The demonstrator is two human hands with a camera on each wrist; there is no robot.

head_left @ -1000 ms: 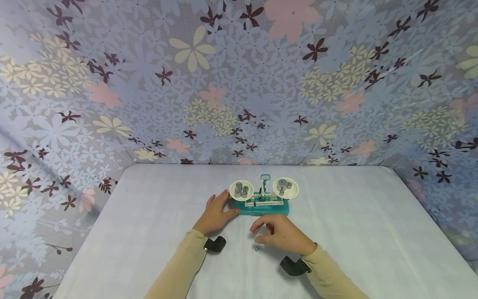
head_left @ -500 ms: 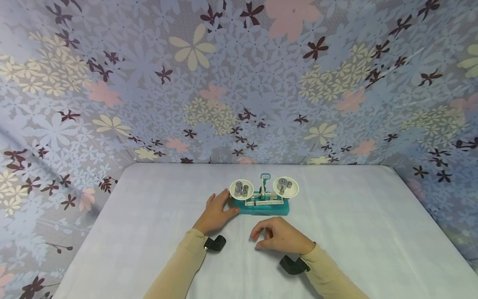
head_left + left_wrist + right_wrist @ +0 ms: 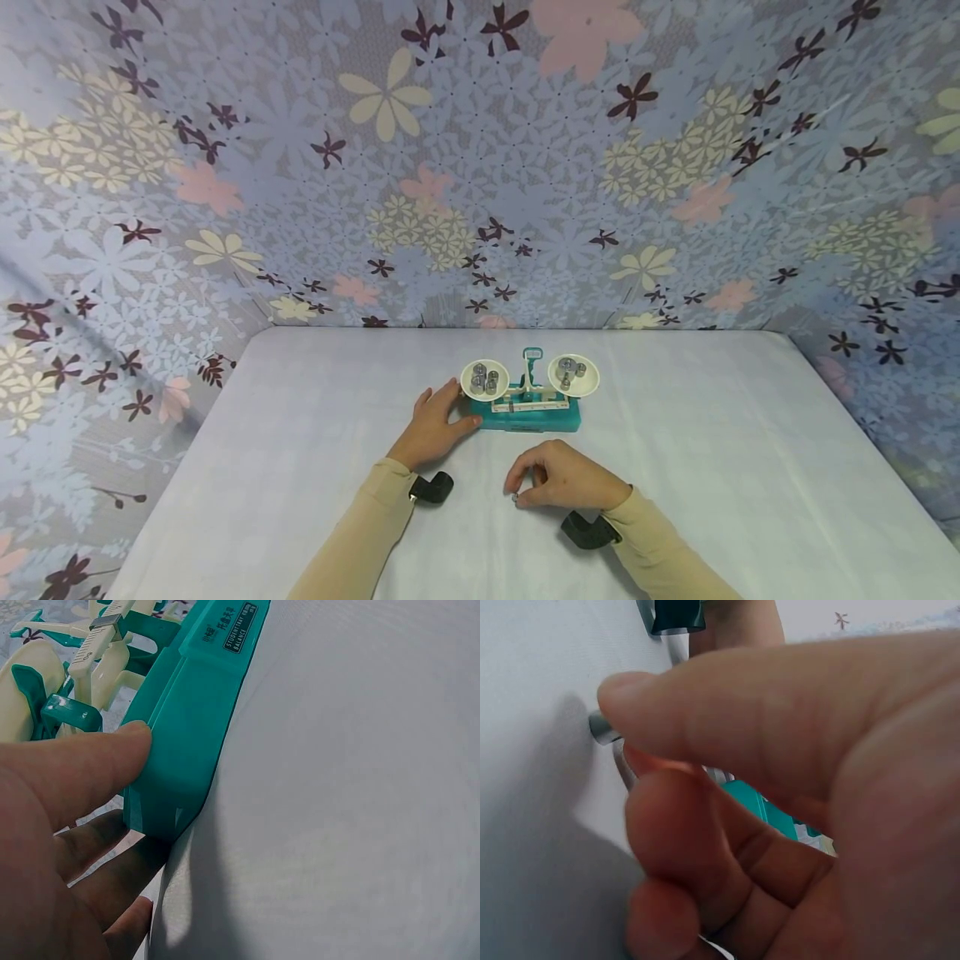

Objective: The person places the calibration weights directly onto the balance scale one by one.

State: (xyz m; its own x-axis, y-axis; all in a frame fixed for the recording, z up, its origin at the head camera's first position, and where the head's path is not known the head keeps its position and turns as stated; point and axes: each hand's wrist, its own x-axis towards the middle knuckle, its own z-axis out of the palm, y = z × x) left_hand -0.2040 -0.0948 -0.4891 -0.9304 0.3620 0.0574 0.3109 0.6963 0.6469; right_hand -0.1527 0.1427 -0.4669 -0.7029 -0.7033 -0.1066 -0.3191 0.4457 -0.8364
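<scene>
A teal and white balance scale (image 3: 528, 421) stands on the table, with metal weights in its left pan (image 3: 467, 385) and its right pan (image 3: 590, 384). My left hand (image 3: 430, 433) holds the left end of its teal base. In the left wrist view the thumb (image 3: 135, 746) lies on the base while the fingers reach round its end. In front of the scale, my right hand (image 3: 567, 475) pinches a small metal weight (image 3: 602, 729) between thumb and index finger, close over the cloth. Most of that weight is hidden by the thumb in the right wrist view.
A pale cloth covers the table (image 3: 712, 467). Floral fabric (image 3: 480, 167) hangs at the back and both sides. Black wrist cameras sit on the left wrist (image 3: 432, 489) and the right wrist (image 3: 588, 531).
My right hand has lowered slightly towards the front, and its thumb and index finger have come together on the small weight that lay on the cloth. The left hand stays on the base.
</scene>
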